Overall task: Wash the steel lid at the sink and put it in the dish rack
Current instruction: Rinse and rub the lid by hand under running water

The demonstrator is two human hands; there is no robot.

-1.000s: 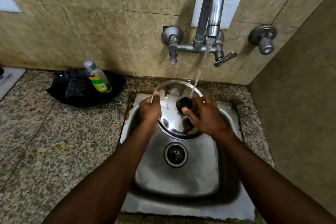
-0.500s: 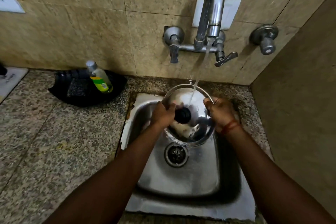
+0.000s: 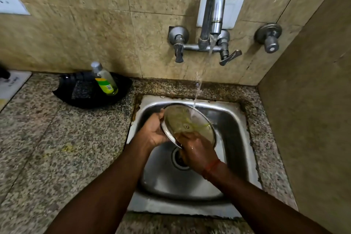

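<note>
Round steel lid (image 3: 187,122) tilted over square steel sink (image 3: 235,119), underside up, so tap stream (image 3: 197,91) strikes upper rim and sheets downward. Left hand (image 3: 152,132) grips left edge; right hand (image 3: 197,151) presses lower face, apparently rubbing. Rack unseen.

Both forearms are bare, no sleeves showing, and a thin red-orange thread band (image 3: 212,167) circles the right wrist

Beige stone-tiled walls (image 3: 85,24) meet at the right rear corner. A white switch plate (image 3: 11,2) is mounted upper left. The speckled granite worktop (image 3: 47,148) abuts both walls.
</note>
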